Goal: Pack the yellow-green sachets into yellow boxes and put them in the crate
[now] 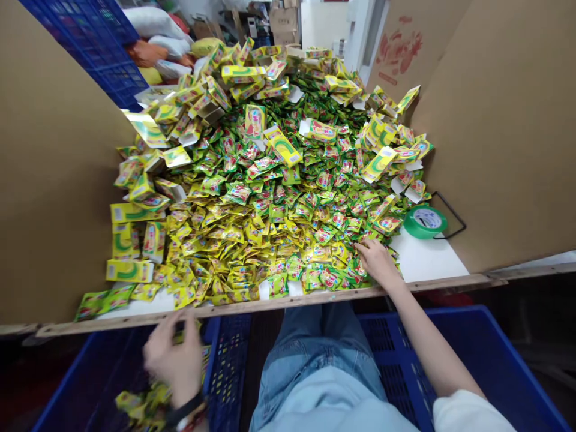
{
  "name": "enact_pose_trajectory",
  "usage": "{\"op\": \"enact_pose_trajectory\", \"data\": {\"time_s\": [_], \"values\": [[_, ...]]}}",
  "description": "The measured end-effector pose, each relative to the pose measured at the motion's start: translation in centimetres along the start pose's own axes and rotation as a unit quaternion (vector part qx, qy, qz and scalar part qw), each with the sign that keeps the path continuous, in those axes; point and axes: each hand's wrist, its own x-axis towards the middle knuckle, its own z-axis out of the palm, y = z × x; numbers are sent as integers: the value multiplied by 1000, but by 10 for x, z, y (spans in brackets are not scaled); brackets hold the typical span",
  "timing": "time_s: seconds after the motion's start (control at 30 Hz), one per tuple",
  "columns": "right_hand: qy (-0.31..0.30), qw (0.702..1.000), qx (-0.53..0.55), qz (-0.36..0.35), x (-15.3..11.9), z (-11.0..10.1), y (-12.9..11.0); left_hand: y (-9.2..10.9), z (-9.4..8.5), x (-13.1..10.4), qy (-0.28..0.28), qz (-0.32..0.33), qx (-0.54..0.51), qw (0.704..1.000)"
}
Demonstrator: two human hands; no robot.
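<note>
A broad heap of small yellow and green packets covers the white table, with yellow cartons scattered on its back and sides. My right hand reaches to the heap's front right part, its fingertips touching packets; whether it grips one is hidden. Over the left blue crate, just in front of the table edge, hangs my left hand, blurred, fingers curved with a gap between thumb and fingers and nothing visible in it. Loose yellow packets lie in that crate below it.
Green tape lies at the table's right beside a black metal handle. Cardboard walls stand on both sides. A wooden strip edges the table front. Another blue crate is at the lower right. Sacks are piled behind.
</note>
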Motion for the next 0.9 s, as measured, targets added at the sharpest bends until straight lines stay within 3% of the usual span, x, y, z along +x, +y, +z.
{"op": "enact_pose_trajectory", "data": {"time_s": [0.03,0.07,0.17,0.23,0.33,0.43,0.6,0.73,0.8,0.9], "values": [[5,1000,2,-3,2,2,-1,25,23,-8,-31,23,-32,999],[6,1000,15,-3,5,4,-1,52,48,-18,-98,53,-80,991],[6,988,155,18,10,4,1,133,115,-45,-285,137,-193,929],[17,967,249,45,12,3,3,173,146,-56,-359,180,-199,894],[56,945,314,75,14,1,4,208,172,-56,-400,180,-194,877],[101,907,397,102,12,2,0,221,183,-48,-420,105,-278,857],[109,827,540,110,4,1,-19,221,184,-43,-488,-78,-443,748],[72,760,635,119,-2,-7,-37,219,179,-48,-427,-124,-474,760],[67,727,668,143,-5,-11,-36,220,177,-51,-438,-116,-473,755],[143,710,660,198,-15,-13,-14,224,177,-54,-484,-80,-434,756]]}}
